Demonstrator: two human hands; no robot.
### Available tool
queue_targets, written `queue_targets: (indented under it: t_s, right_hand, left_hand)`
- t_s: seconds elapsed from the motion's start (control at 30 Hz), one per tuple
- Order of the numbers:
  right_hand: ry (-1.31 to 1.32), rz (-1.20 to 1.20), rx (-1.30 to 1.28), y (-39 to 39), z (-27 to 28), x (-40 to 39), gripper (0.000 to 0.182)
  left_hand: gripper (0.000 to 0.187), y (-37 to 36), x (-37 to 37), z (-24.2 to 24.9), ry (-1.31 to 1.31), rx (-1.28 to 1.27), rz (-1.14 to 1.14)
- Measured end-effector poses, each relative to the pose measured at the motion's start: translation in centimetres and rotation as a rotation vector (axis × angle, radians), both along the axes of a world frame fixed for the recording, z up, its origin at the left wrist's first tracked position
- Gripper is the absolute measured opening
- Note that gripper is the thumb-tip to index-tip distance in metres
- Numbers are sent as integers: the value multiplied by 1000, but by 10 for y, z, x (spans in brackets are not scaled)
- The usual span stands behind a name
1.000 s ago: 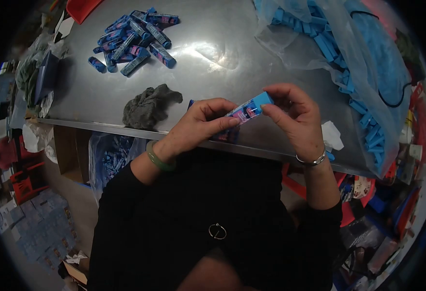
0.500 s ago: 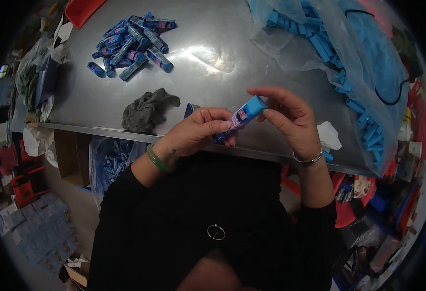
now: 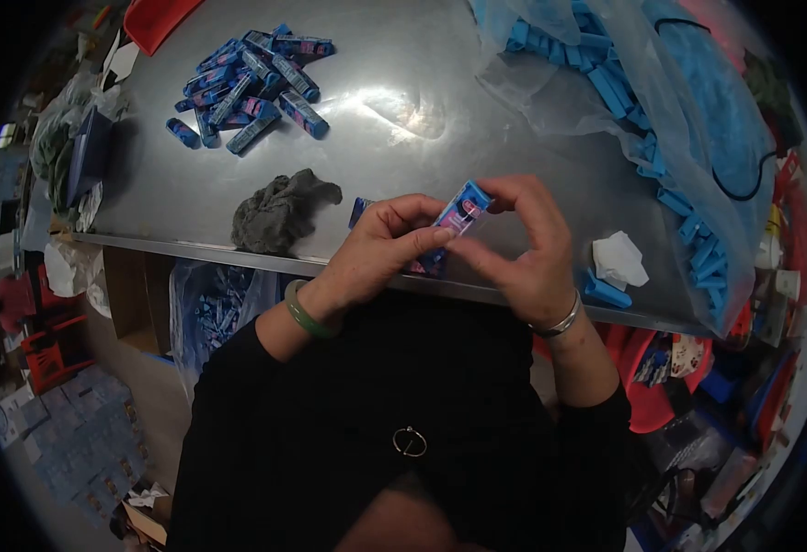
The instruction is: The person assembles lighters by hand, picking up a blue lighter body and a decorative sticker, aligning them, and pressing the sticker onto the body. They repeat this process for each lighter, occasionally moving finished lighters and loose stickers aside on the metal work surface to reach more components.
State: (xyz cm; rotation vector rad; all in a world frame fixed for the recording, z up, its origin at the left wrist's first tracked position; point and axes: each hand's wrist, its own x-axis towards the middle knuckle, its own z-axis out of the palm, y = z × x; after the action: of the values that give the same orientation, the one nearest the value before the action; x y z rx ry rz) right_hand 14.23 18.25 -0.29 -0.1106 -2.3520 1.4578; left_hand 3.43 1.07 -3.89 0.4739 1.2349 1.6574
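Note:
A small blue bar with a pink and white label [image 3: 461,213] is held above the near edge of the metal table [image 3: 403,138]. My left hand [image 3: 380,247] grips its lower end with fingers and thumb. My right hand [image 3: 523,247] pinches its upper end, the thumb lying across the label. Both hands touch each other around the bar. More blue pieces lie half hidden under my left hand.
A pile of several labelled blue bars [image 3: 251,78] lies at the table's far left. A grey rag [image 3: 277,209] sits left of my hands. A clear plastic bag of plain blue bars [image 3: 642,101] fills the right side, with a white tissue [image 3: 619,259] and loose blue bar [image 3: 607,290] near the edge.
My right hand has closed in over the bar's upper end, and the bar has turned so that its label faces up. Both hands have drawn together and slightly toward me.

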Motion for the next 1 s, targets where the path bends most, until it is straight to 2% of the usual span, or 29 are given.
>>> queue_targets:
  t_s: [0.07,0.1,0.17,0.43,0.63,0.7,0.77,0.83,0.9,0.93,1.0]
  right_hand:
    - [-23,6,292,-9,-1,2,71]
    - [-23,6,292,-13,-5,3,71]
    - [5,-19,430,-20,-15,5,93]
    - [88,-30,386,-23,-22,3,91]
    - [133,-67,352,-14,-22,7,85]
    - [103,-81,389,5,-14,14,81]
    - [-61,-174,445,40,-2,31,65]
    - [-138,-355,590,81,0,52,47]
    - [-258,-469,705,130,-11,79,36]
    - [-311,-515,774,158,-22,92,36]
    - [-405,-592,868,211,-47,114,36]
  left_hand:
    - [24,0,0,4,-63,3,10]
    - [24,0,1,6,-127,6,17]
    - [24,1,4,3,-155,13,11]
    - [26,0,4,5,-316,49,-65]
    - [24,3,-9,2,-307,75,-67]
    - [23,3,-36,3,-29,-11,31]
    - [21,-4,-86,14,468,-81,232]
    - [21,-28,-157,20,719,-307,437]
    - [24,-54,-201,31,1242,-610,580]
    - [24,-57,-202,37,1243,-609,579]
    - [27,-66,-199,44,2196,-703,621]
